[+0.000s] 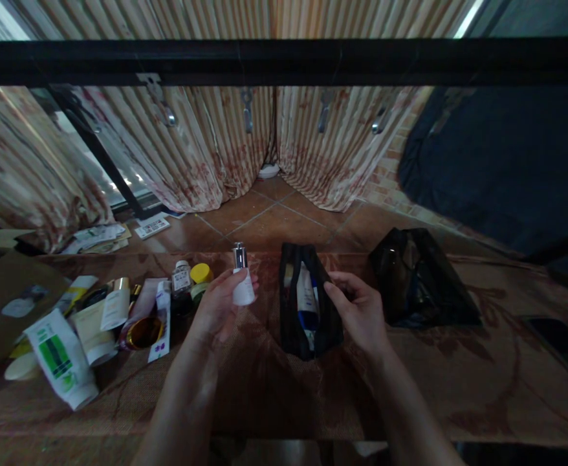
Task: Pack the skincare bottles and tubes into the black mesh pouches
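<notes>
A small white pump bottle (242,291) with a silvery top stands nearly upright in my left hand (218,301), whose fingers wrap round it. To its right, an open black pouch (286,330) lies on the cloth-covered table. Inside the pouch, a white tube with a blue end (306,298) shows, with other items only partly visible. My right hand (359,304) pinches the right edge of the pouch's opening between thumb and fingers. A gap separates the bottle from the pouch.
Several tubes and jars, among them a white-and-green tube (61,359) and a yellow-lidded jar (200,274), lie at the left beside a cardboard box (2,317). A black plastic bag (424,285) sits right of the pouch, and a dark phone (563,343) lies farther right. A dark bar (284,63) crosses above.
</notes>
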A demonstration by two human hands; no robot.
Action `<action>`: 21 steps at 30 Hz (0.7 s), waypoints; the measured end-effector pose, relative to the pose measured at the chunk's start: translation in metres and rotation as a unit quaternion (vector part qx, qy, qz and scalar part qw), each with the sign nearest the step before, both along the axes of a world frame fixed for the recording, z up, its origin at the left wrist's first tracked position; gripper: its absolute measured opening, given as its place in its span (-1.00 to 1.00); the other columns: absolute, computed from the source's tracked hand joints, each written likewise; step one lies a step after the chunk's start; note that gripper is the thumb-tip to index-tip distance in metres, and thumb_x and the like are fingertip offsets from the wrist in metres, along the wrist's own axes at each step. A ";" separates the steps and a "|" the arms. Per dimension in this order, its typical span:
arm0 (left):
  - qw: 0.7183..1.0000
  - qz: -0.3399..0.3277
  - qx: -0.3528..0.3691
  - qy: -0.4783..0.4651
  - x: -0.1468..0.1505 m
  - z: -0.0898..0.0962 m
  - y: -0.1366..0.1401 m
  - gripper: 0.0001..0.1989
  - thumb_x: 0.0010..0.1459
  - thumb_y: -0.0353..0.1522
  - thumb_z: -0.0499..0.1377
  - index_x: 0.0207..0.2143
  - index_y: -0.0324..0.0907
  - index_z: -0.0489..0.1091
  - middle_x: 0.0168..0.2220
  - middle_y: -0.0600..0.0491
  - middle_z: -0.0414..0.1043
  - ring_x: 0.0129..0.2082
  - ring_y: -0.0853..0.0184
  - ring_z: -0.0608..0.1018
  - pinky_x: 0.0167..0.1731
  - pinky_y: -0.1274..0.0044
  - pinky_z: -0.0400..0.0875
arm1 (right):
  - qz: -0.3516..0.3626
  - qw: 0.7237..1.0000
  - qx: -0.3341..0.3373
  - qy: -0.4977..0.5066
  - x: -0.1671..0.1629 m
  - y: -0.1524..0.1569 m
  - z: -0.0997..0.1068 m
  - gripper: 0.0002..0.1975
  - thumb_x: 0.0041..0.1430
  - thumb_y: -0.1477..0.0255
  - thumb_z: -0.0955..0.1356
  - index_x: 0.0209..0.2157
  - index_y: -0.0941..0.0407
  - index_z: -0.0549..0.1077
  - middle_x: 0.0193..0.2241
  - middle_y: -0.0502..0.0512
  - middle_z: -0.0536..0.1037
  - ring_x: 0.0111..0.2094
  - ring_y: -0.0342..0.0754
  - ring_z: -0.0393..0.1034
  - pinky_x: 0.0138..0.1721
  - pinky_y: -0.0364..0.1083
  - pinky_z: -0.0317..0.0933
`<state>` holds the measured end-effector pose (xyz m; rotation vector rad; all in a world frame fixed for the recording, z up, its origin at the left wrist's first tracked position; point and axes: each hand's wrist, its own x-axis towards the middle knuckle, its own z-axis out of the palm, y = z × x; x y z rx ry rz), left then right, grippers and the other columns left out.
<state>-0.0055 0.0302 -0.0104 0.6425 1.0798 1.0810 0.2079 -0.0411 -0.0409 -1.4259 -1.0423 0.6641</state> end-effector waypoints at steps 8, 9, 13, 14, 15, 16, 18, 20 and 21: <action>0.972 -0.053 0.122 0.194 -0.005 -0.010 0.001 -0.88 -0.02 -0.38 0.29 -0.45 -0.24 0.43 -0.54 0.12 0.39 -0.55 0.44 0.37 -0.54 0.62 0.16 | -0.014 1.000 -0.008 0.011 0.000 0.000 -0.002 -0.71 0.03 0.23 0.43 -0.23 0.10 0.56 -0.38 0.07 0.62 -0.42 -0.07 0.47 -0.41 -0.12 0.34; 0.959 -0.065 0.145 0.236 -0.007 -0.012 0.001 -0.92 -0.02 -0.43 0.27 -0.48 -0.23 0.41 -0.57 0.15 0.34 -0.57 0.45 0.33 -0.54 0.61 0.12 | -0.018 1.000 -0.013 0.011 0.001 0.000 -0.003 -0.70 0.02 0.23 0.44 -0.23 0.10 0.56 -0.38 0.07 0.62 -0.42 -0.06 0.48 -0.42 -0.12 0.34; 0.921 -0.081 0.188 0.332 -0.014 -0.020 0.004 -0.82 -0.10 -0.63 0.17 -0.53 -0.19 0.37 -0.58 0.17 0.28 -0.56 0.43 0.28 -0.49 0.58 0.08 | -0.029 0.999 -0.019 0.011 0.004 -0.001 -0.009 -0.66 0.00 0.21 0.46 -0.21 0.12 0.56 -0.36 0.10 0.62 -0.40 -0.03 0.49 -0.43 -0.11 0.36; 0.913 -0.080 0.196 0.349 -0.016 -0.021 0.005 -0.79 -0.12 -0.65 0.15 -0.54 -0.18 0.35 -0.58 0.16 0.28 -0.55 0.42 0.28 -0.48 0.57 0.07 | -0.030 0.999 -0.023 0.009 0.004 -0.001 -0.009 -0.65 0.00 0.21 0.46 -0.20 0.12 0.56 -0.35 0.11 0.62 -0.40 -0.03 0.50 -0.43 -0.11 0.37; 0.905 -0.078 0.205 0.364 -0.018 -0.021 0.005 -0.78 -0.13 -0.66 0.14 -0.56 -0.18 0.34 -0.58 0.16 0.28 -0.54 0.41 0.29 -0.47 0.57 0.08 | -0.034 0.999 -0.025 0.003 0.005 -0.002 -0.009 -0.64 0.00 0.20 0.46 -0.20 0.12 0.56 -0.35 0.11 0.62 -0.40 -0.03 0.50 -0.43 -0.11 0.38; 0.900 -0.072 0.212 0.375 -0.021 -0.021 0.006 -0.77 -0.14 -0.67 0.13 -0.57 -0.17 0.33 -0.58 0.15 0.28 -0.53 0.40 0.29 -0.47 0.56 0.08 | -0.036 0.999 -0.028 -0.009 0.005 -0.002 -0.009 -0.63 0.01 0.19 0.46 -0.19 0.12 0.57 -0.35 0.12 0.62 -0.41 -0.02 0.50 -0.46 -0.12 0.37; 0.892 -0.062 0.218 0.390 -0.027 -0.021 0.006 -0.76 -0.16 -0.67 0.12 -0.56 -0.16 0.34 -0.57 0.14 0.30 -0.51 0.37 0.31 -0.46 0.56 0.09 | -0.036 0.998 -0.039 -0.032 0.005 -0.003 -0.008 -0.63 0.00 0.18 0.46 -0.19 0.12 0.57 -0.35 0.13 0.63 -0.42 -0.02 0.51 -0.48 -0.13 0.38; 0.890 -0.051 0.214 0.400 -0.032 -0.021 0.006 -0.75 -0.17 -0.67 0.10 -0.54 -0.16 0.37 -0.56 0.12 0.34 -0.51 0.36 0.34 -0.47 0.56 0.10 | -0.040 0.998 -0.040 -0.037 0.006 -0.004 -0.007 -0.63 0.00 0.18 0.46 -0.21 0.12 0.58 -0.34 0.14 0.63 -0.40 0.00 0.52 -0.44 -0.11 0.40; 0.889 -0.046 0.209 0.404 -0.034 -0.021 0.006 -0.74 -0.17 -0.67 0.09 -0.52 -0.16 0.39 -0.56 0.12 0.35 -0.51 0.35 0.35 -0.48 0.56 0.11 | -0.042 0.998 -0.040 -0.039 0.006 -0.004 -0.007 -0.63 -0.01 0.18 0.46 -0.21 0.12 0.58 -0.33 0.14 0.64 -0.39 0.01 0.53 -0.43 -0.11 0.41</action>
